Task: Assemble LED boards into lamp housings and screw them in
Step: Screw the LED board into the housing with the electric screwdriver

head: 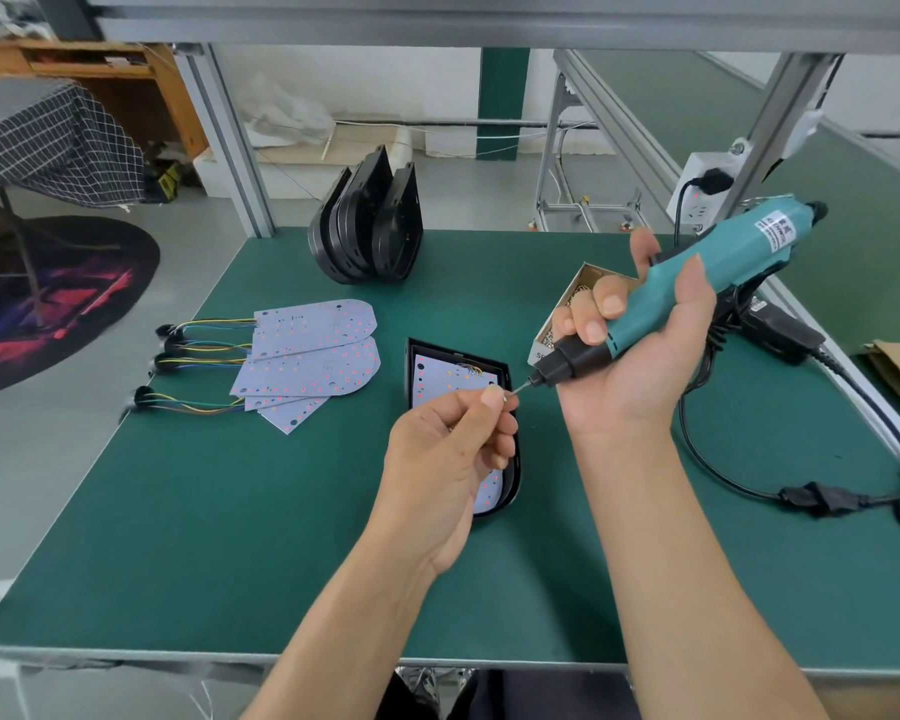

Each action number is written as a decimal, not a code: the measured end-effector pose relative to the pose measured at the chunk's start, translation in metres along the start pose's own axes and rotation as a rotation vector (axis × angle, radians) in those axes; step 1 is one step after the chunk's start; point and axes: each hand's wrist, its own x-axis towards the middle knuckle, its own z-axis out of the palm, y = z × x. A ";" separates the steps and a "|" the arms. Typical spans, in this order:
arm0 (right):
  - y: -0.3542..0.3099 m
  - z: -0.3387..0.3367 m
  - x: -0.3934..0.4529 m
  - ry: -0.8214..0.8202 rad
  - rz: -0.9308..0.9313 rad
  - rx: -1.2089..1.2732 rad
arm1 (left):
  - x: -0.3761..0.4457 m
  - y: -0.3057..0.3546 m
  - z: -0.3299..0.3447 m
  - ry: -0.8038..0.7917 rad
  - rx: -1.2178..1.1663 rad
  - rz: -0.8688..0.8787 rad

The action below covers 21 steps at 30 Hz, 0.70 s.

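Fingers of left hand (450, 449) pinch one screw (501, 402); right hand (640, 350) grips one screwdriver (697, 283).

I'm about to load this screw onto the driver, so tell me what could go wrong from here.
1. The tiny silver screw, only pinched by the left hand at the tip of the teal electric screwdriver, could slip and drop into the black lamp housing.
2. The fingertips sit close to the bit if the right hand triggers the tool.
3. The black power cord trailing over the green table could snag.
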 end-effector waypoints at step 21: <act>0.003 0.006 -0.014 0.040 -0.045 -0.154 | 0.005 -0.012 -0.003 0.197 0.137 0.086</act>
